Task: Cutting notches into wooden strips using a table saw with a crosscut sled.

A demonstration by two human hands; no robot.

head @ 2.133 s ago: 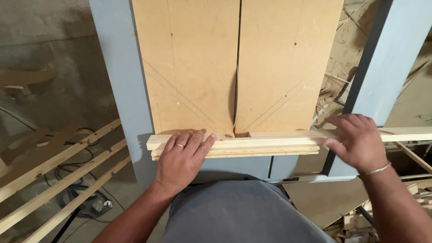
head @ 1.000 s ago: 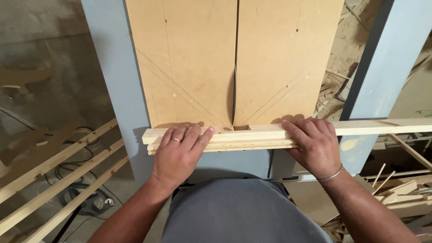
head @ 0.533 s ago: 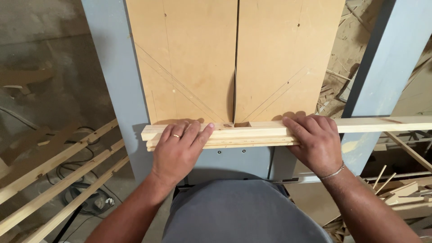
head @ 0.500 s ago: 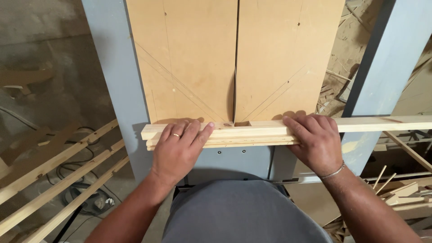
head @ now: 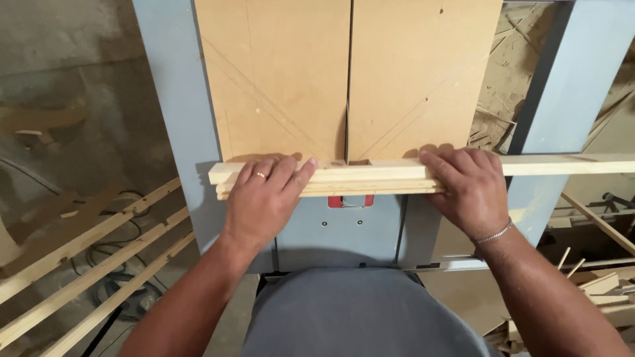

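Left hand (head: 264, 198) lies palm-down, fingers spread flat, pressing the bundle of wooden strips (head: 370, 180) against the near edge of the fibreboard sled (head: 284, 79). Right hand (head: 469, 188) lies likewise, fingers curled over the bundle's top. The strips run off the right edge, their far end cut off. The hands hide how many strips are stacked.
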